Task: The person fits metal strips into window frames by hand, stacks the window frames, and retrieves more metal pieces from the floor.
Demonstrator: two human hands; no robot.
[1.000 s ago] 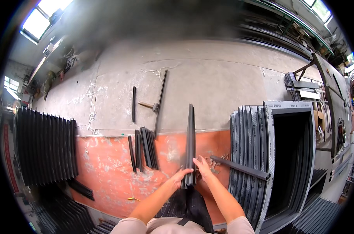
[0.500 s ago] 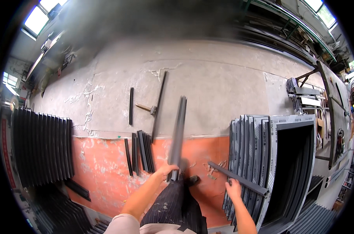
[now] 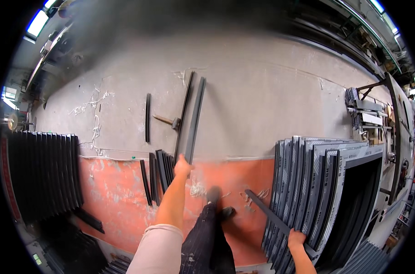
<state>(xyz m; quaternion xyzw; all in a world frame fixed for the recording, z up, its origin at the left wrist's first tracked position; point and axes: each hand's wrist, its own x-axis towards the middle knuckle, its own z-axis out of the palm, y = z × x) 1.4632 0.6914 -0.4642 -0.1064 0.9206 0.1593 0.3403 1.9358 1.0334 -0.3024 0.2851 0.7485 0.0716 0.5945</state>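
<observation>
My left hand (image 3: pixel 183 167) is closed round the near end of a long grey metal profile (image 3: pixel 196 119), which points away from me over the floor. Just left of it a thin dark strip (image 3: pixel 185 107) lies on the grey floor, beside a wooden-handled hammer (image 3: pixel 167 121). At the right, my right hand (image 3: pixel 297 238) grips a shorter grey profile (image 3: pixel 270 214). That piece slants from the orange floor covering towards me, alongside the stacked frames (image 3: pixel 303 182). Several short dark profiles (image 3: pixel 163 170) lie together left of my left hand.
Black frames (image 3: pixel 45 173) stand in a row at the left. A short black strip (image 3: pixel 148 118) lies beyond the orange covering (image 3: pixel 120 192). A metal-framed stand (image 3: pixel 392 132) is at the far right, near a pile of wrapped profiles (image 3: pixel 365 109). Plastic scraps (image 3: pixel 97 128) litter the floor.
My left hand has moved forward and left with the long profile, bringing it beside the thin strip. My right hand has moved right and nearer to me, now round the shorter profile.
</observation>
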